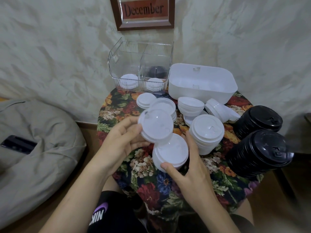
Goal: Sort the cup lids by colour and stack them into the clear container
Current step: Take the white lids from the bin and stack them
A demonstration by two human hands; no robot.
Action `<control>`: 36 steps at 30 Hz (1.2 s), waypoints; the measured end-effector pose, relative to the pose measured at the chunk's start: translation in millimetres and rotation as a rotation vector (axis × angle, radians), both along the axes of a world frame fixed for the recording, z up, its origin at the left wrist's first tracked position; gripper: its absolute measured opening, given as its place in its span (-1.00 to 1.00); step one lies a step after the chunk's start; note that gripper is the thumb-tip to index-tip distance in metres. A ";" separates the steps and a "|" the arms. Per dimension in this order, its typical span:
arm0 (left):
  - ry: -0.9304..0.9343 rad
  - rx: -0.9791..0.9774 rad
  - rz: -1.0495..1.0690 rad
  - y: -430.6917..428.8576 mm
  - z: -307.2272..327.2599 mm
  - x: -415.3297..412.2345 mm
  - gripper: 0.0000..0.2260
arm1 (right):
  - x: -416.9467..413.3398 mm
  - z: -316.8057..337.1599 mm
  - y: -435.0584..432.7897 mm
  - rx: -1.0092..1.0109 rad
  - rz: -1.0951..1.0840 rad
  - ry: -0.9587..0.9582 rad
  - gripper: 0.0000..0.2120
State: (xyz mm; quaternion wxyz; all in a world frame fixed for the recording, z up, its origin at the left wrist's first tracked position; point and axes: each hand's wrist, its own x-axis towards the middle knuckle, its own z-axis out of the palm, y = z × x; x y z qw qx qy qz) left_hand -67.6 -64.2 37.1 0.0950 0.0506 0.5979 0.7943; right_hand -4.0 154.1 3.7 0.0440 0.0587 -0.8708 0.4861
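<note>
My left hand (pixel 124 140) grips a short stack of white lids (pixel 155 125) above the table, tilted toward me. My right hand (pixel 188 162) holds another stack of white lids (pixel 170 151) just below it, thumb on its front edge. The clear container (pixel 117 64) stands at the back of the table; white lids (pixel 129 80) lie in its left section, and black lids (pixel 156 72) and white lids (pixel 154 84) in its right. Loose white lid stacks (pixel 207 132) and two black lid stacks (pixel 260 153) stand on the table.
A white tub (pixel 202 83) sits right of the clear container. The small round table (pixel 151 185) has a floral cloth. A beige beanbag (pixel 33 148) with a phone (pixel 18 144) on it lies to the left. A framed "December" sign (pixel 144 12) hangs on the wall.
</note>
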 end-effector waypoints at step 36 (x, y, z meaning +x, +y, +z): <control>0.162 -0.451 -0.134 18.9 -10.4 5.9 -0.67 | -11.1 -3.7 -7.8 -0.053 0.083 0.018 -0.31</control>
